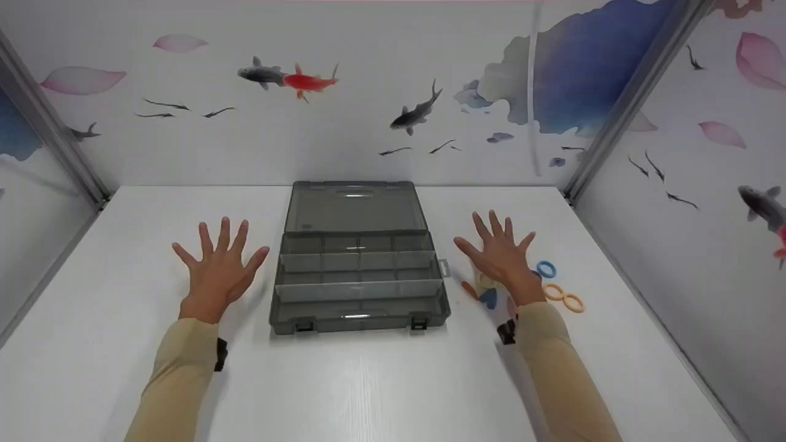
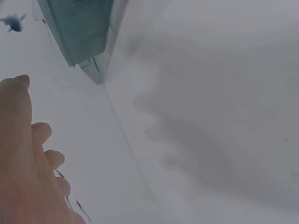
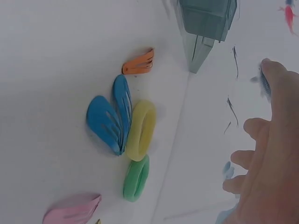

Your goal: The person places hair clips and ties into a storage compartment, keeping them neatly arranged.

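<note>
My left hand is held over the table left of a grey plastic compartment box, fingers spread and holding nothing. To the right of the box, my right hand also has its fingers spread and nothing in it. The box's lid is folded back. Below and beside the right hand lie small hair accessories. The right wrist view shows an orange snap clip, a blue snap clip, a yellow hair tie, a green hair tie and a pink snap clip. In the head view the hand partly hides them.
A blue hair tie and two touching orange hair ties lie right of the right wrist. The white table is enclosed by panels printed with fish and petals. Metal posts stand at the back corners.
</note>
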{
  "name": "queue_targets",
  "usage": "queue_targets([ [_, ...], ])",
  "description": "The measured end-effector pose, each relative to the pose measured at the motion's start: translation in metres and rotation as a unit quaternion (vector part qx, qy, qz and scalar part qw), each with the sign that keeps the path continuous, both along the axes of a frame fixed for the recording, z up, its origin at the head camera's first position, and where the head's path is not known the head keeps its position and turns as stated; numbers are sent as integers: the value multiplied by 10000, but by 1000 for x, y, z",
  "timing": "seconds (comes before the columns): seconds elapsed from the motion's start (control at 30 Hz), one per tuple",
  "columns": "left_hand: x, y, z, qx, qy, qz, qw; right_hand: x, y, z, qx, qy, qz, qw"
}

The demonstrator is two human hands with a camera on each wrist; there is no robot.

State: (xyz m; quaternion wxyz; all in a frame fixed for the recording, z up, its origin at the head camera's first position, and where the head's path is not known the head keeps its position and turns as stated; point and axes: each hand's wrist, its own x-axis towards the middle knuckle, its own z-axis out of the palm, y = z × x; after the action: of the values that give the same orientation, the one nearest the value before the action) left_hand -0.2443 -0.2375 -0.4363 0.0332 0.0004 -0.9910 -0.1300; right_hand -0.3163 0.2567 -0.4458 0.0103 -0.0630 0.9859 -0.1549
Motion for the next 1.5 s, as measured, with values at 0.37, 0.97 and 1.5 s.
queue_targets([
  [0.37,11,-2,4,239,51,-4,9997,8,2,6,-110,63,-9,9999],
  [0.97,41,25,4,4252,-10,-151,9050,32,16,18,-1925,921,-158,9768],
  [1.5,52,21,-10,5097,-640,264,8576,36,31,26,-3676,1327,-217,9202],
])
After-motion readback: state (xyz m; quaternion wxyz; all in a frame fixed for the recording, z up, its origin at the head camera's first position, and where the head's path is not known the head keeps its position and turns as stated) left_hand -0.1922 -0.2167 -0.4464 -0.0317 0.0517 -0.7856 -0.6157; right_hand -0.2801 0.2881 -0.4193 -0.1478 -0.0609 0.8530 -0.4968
